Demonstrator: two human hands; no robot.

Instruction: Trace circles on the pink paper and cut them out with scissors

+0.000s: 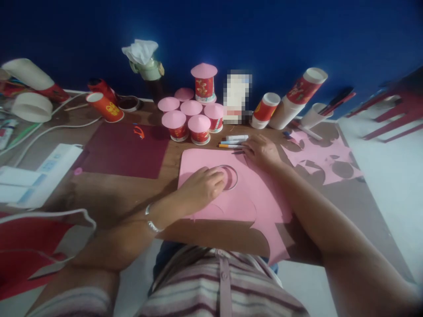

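Pink paper sheet [231, 198] lies flat at the table's near edge. Left hand [201, 185] presses a round ring [231, 176] onto the sheet, fingers curled over it. Right hand [261, 152] rests at the sheet's far edge, touching the markers [231, 141]; grip unclear. 6 pink-capped cups [191, 119] stand beyond the sheet.

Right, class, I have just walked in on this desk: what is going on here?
A person sits at a wooden table. The left hand presses a round ring flat on a pink sheet. The right hand rests on the sheet's far edge, by some markers. Behind stand paper cups with pink caps.
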